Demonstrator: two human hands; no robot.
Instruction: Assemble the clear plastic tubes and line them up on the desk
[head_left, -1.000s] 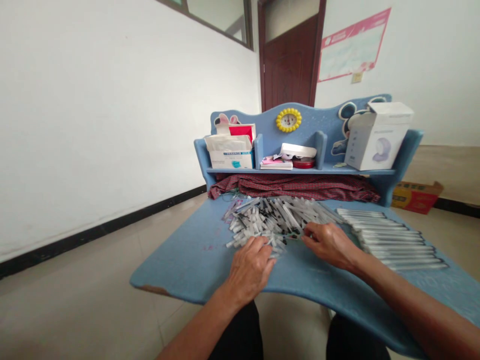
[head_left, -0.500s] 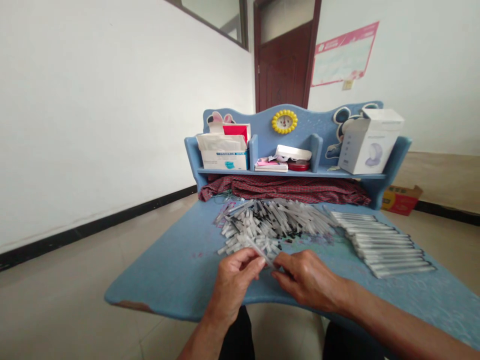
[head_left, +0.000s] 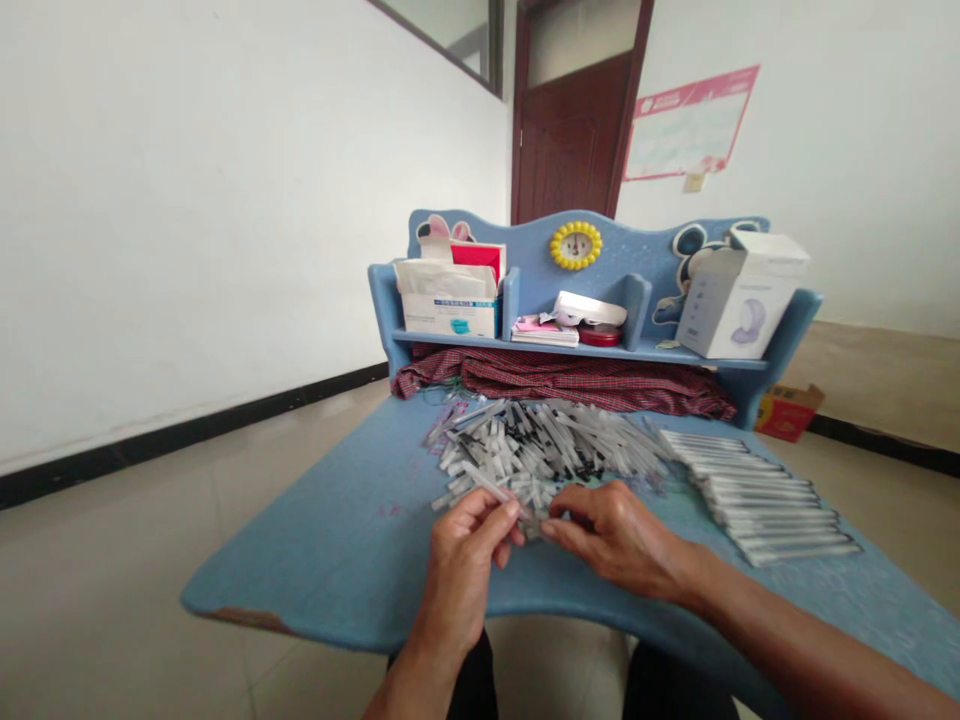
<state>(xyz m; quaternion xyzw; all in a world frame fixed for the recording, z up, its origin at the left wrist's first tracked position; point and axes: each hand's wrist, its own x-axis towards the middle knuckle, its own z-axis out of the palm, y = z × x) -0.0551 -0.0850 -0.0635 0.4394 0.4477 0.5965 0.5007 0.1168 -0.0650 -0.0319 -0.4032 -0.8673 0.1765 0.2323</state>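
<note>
Fingers of the left hand (head_left: 461, 548) pinch a slim clear plastic tube (head_left: 486, 481) at the near edge of a translucent-and-black plastic pen-part heap (head_left: 551, 440), seemingly steadying it for the right hand (head_left: 626, 540), its fingertips bunched, their hold too blurred to tell. Right of the heap, clear black-ended plastic pens (head_left: 765, 497) lie aligned, likely for order.

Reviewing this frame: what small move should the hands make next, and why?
Probably steady the slim translucent plastic tube with the bare left hand: its grip holds the tube at a slant, and the bare right hand is close to the near end, though blur hides whether they touch.
</note>
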